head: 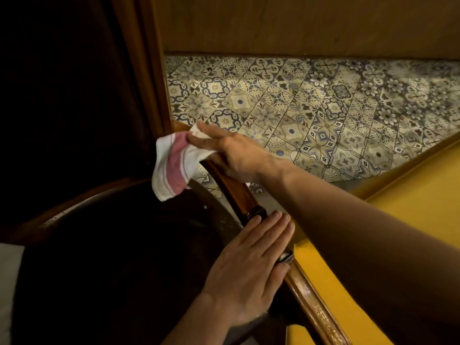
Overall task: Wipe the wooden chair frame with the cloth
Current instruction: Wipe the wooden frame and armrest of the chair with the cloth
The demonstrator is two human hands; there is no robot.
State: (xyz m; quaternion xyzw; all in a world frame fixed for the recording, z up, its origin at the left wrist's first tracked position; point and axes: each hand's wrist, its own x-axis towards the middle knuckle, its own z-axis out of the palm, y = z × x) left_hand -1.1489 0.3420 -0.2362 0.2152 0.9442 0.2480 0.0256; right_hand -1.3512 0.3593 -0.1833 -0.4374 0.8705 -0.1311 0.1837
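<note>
A wooden chair frame with a dark seat fills the lower left. Its glossy brown arm rail runs diagonally from the centre down to the bottom right. My right hand reaches across from the right and presses a white cloth with a red stripe onto the upper end of the rail; the cloth hangs down over the seat. My left hand lies flat on the rail lower down, fingers together and extended, holding nothing.
A yellow surface with a wooden edge lies at the right, beside the rail. Patterned floor tiles spread beyond the chair. A wooden panel wall and a wooden post stand behind. The left side is dark.
</note>
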